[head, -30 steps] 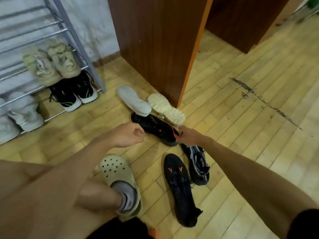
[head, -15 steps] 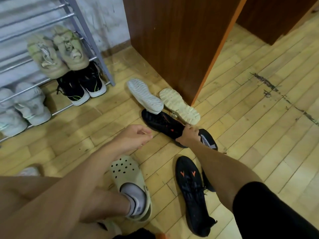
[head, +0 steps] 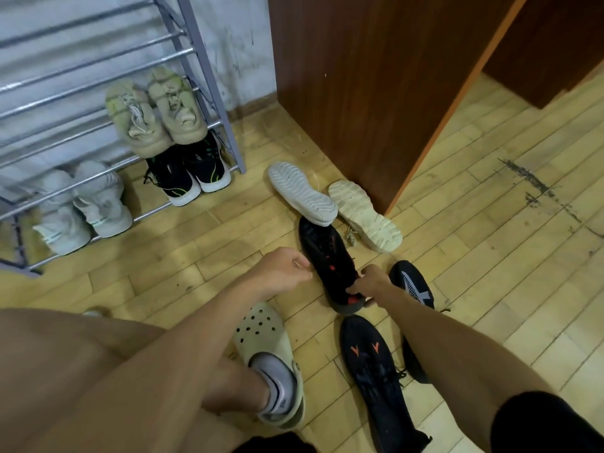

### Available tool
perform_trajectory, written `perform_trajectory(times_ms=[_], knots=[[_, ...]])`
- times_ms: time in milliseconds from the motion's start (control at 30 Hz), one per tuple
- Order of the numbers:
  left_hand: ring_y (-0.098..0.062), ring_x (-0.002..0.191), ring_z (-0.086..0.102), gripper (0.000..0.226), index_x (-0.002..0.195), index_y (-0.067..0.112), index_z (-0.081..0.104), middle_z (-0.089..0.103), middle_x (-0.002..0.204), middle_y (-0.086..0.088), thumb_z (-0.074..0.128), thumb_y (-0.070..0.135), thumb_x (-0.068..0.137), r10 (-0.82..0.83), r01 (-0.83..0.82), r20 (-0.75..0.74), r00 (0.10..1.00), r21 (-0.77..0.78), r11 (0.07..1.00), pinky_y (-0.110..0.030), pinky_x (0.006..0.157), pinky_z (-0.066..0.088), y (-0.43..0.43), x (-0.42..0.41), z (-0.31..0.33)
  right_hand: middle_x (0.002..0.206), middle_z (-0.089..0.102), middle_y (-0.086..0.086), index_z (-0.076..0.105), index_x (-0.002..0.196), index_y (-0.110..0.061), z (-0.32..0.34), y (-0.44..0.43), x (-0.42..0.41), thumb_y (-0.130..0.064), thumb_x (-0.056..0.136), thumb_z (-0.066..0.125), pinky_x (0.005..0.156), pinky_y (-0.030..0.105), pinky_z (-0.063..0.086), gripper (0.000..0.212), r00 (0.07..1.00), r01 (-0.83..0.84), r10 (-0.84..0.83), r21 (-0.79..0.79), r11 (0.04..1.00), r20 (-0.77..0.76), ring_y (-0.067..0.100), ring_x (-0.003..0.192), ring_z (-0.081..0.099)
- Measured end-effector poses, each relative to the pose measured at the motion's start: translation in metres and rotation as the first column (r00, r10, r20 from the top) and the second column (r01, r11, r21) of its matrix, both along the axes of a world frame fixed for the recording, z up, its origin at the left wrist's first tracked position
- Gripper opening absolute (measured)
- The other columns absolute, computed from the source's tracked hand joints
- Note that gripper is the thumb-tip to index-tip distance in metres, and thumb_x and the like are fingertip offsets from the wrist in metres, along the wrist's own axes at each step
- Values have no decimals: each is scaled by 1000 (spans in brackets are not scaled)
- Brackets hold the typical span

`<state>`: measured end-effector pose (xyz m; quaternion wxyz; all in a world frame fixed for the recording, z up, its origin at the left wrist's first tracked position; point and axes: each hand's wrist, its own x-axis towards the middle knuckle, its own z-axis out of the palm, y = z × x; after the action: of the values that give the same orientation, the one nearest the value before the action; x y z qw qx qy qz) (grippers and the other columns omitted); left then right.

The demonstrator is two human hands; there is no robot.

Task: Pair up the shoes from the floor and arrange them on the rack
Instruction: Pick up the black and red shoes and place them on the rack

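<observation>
My right hand [head: 371,282] grips the heel end of a black shoe with red marks [head: 328,256] lying on the wooden floor. My left hand [head: 282,268] hovers just left of that shoe, fingers curled with nothing in them. A matching black shoe with orange marks [head: 372,367] lies nearer me. A black shoe with a white pattern [head: 413,286] lies partly under my right forearm. A white shoe [head: 302,194] and a cream shoe [head: 364,215] lie sole-up by the cabinet. The metal rack [head: 209,76] at left holds beige, black-and-white and pale grey pairs.
A brown wooden cabinet [head: 376,76] stands right behind the loose shoes. My foot in a cream clog [head: 271,348] rests on the floor below my left arm. Dark scuff marks [head: 529,184] streak the floor at right. The rack's upper rails carry nothing.
The view has shifted, so the rack shows more. My right hand has slid along the black red-marked shoe to grip its heel end. My left hand stays beside the shoe.
</observation>
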<state>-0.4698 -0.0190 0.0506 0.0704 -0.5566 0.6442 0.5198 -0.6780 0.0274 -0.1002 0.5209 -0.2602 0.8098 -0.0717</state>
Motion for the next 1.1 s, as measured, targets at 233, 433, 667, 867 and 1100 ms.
perform_trajectory(times_ms=[233,433,667,867,1100], knots=[[-17,110,57,30,116,17,60,59,111,2,59,23,87,44,-43,16,999,-27,999,-30,95,44,21,11,13,132,53,21,50,127,8,58,-5,20,-3,82,72,43,35,57,51,949,131,-117,-29,991,292,39,105,60],[-17,85,55,16,74,24,49,52,81,4,58,21,87,144,-142,22,989,-81,987,-28,72,44,27,31,25,127,57,20,54,123,6,108,-9,35,-3,80,74,58,41,59,48,947,-101,104,-26,995,305,34,90,63],[-26,98,60,62,139,20,39,49,136,-9,58,48,87,522,-521,-13,853,42,852,-37,75,52,18,84,68,98,69,11,59,122,7,188,-45,91,-4,84,71,58,34,61,42,866,-258,346,-270,928,360,26,82,67],[-27,71,65,37,119,10,57,68,108,-12,68,16,84,686,-751,-355,635,-75,656,-36,63,57,4,131,134,106,71,16,64,119,-3,272,-77,160,-5,88,66,68,34,61,31,773,-398,591,-548,736,232,24,91,68],[-27,72,66,16,90,7,64,68,90,-9,65,-4,78,685,-871,-547,480,-209,444,-35,60,58,11,220,219,87,76,5,71,102,-12,366,-97,258,-12,78,72,64,30,61,24,719,-495,694,-721,486,-26,21,83,73]])
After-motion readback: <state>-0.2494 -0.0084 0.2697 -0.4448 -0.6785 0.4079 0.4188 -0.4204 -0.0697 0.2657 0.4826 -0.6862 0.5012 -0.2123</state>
